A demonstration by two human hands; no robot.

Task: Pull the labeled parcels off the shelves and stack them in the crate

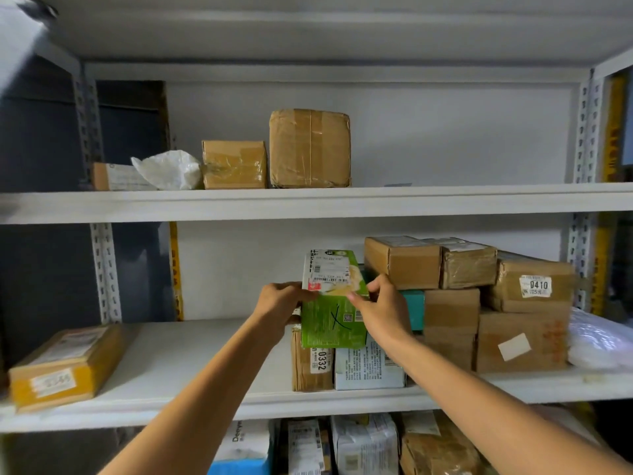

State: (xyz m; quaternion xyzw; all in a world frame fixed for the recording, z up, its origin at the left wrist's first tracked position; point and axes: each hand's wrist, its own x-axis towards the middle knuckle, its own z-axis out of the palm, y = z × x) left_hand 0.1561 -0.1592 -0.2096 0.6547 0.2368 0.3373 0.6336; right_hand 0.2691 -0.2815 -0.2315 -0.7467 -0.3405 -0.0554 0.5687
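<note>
The curled fingers of the left hand (282,303) pinched the left edge of the green parcel (329,329), and the right hand (382,308) gripped its right edge, thumb up and forefinger laid across the front. The parcel stood upright, tilted back, on the stack at the middle shelf (191,358). A white shipping label (330,272) with barcodes covered its top half, the print too small to read, and a black hand-drawn X marked the green below. It rested on a brown box (311,365) tagged "0332" and a white box (368,370) with dense print. Further right, a taped carton (534,282) bore a sticker reading "0410". A yellow-taped parcel (65,365) lay far left on the same shelf
</note>
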